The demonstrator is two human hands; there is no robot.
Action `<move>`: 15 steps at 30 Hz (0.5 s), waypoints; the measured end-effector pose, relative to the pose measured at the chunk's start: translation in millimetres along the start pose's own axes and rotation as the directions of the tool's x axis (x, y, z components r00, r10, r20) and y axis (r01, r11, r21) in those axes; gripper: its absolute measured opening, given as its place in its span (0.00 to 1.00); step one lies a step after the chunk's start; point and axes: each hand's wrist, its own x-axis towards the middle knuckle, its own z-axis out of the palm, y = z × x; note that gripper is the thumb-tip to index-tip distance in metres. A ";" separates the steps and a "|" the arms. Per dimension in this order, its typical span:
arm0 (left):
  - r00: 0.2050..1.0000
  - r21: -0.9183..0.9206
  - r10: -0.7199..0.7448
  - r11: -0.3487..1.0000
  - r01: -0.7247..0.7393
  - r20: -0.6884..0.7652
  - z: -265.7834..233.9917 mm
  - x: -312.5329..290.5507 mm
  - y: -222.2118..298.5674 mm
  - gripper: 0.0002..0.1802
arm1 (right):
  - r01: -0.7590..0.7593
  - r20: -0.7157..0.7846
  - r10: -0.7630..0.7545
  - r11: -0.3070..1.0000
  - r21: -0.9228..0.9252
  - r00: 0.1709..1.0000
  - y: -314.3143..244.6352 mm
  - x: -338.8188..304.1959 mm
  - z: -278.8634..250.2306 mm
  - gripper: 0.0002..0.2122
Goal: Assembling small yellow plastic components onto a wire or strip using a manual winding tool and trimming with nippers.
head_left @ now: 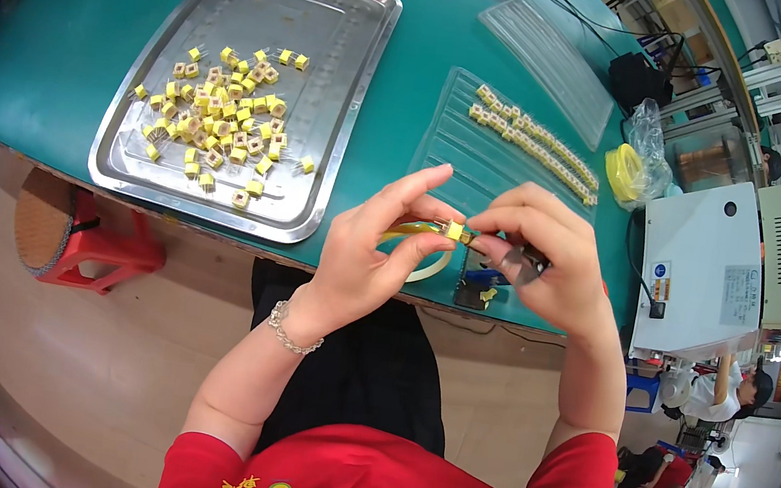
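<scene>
My left hand (362, 242) is closed, thumb and index finger pinching a small yellow coil part (454, 230) with thin metal pins. A roll of yellowish tape (429, 268) rests in the same hand, its curved edge showing below the thumb. At the part's other side, my right hand (556, 254) has its fingertips together against the part's edge. A dark tool with a shiny metal piece (523, 263) lies within that hand's fingers; its kind is mostly hidden. Just under the hands, a small dark blue and black device (478, 289) stands at the table edge.
A metal tray (369, 64) on the green table (424, 17) holds a heap of similar yellow parts (228, 114). Rows of parts (537, 145) lie on a clear plastic tray (438, 140). Farther right are another clear tray (553, 66), yellow rolls (625, 173) and a white machine (693, 279).
</scene>
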 end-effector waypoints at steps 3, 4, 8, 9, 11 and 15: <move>1.000 0.007 0.006 1.000 -0.006 -0.006 0.4 -0.4 -1.6 0.28 | -0.051 0.021 0.049 0.992 0.113 0.999 4.9 4.8 -0.2 0.06; 0.999 0.008 0.024 1.000 -0.024 -0.029 2.0 0.1 -2.1 0.28 | -0.078 0.039 0.072 0.983 0.165 0.997 6.0 6.2 -0.4 0.06; 0.998 0.029 0.046 0.999 -0.044 -0.045 1.7 0.8 -0.9 0.27 | -0.105 0.057 0.095 0.974 0.203 0.994 7.0 10.6 -0.3 0.05; 0.998 0.028 0.044 0.999 -0.043 -0.047 1.7 0.9 -1.0 0.27 | -0.173 0.081 0.158 0.956 0.237 0.984 6.0 10.8 -0.5 0.04; 0.998 0.038 0.042 0.998 -0.040 -0.051 2.0 0.6 -1.2 0.27 | -0.243 0.108 0.221 0.932 0.268 0.969 3.6 12.0 -1.3 0.04; 1.000 0.017 -0.006 1.000 0.006 -0.025 0.2 -0.4 0.4 0.28 | -0.410 0.173 0.375 0.871 0.272 0.911 -3.3 16.7 -1.1 0.03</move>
